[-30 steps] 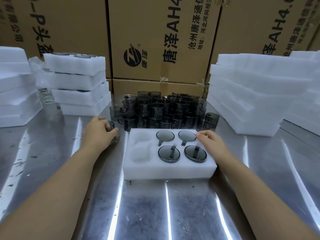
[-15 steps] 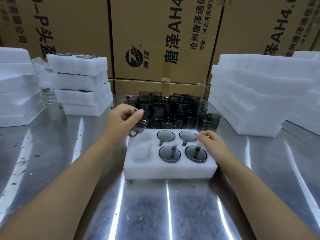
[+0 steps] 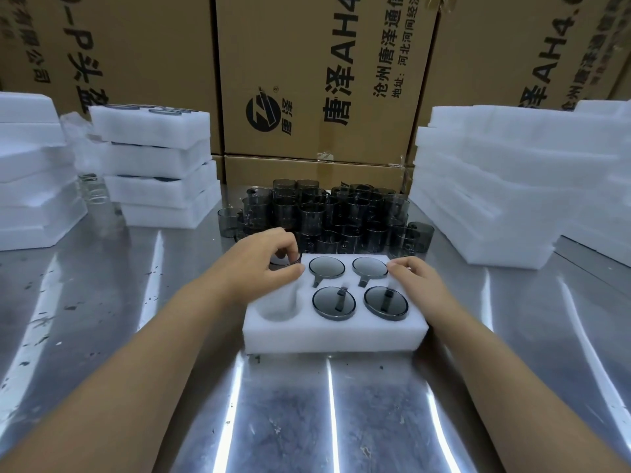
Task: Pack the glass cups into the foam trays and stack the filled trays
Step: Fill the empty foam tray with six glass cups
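A white foam tray (image 3: 334, 332) lies on the steel table in front of me, with several smoky grey glass cups seated base-up in its middle and right pockets. The front-left pocket (image 3: 278, 307) holds nothing. My left hand (image 3: 264, 268) grips a grey glass cup (image 3: 285, 262) and holds it at the tray's back-left pocket; the hand hides most of the cup. My right hand (image 3: 415, 283) rests with its fingers on the tray's right rim. Behind the tray stands a crowd of loose grey cups (image 3: 341, 216).
Filled foam trays (image 3: 157, 165) are stacked at the back left, with more foam (image 3: 30, 172) at the far left. A tall pile of foam trays (image 3: 491, 186) stands on the right. Cardboard boxes (image 3: 317, 73) wall off the back. Clear glass pieces (image 3: 97, 196) stand beside the left stack.
My left hand took a cup from the table left of the tray, lifted it and brought it down to the back-left pocket. My right hand stayed on the tray's right side.
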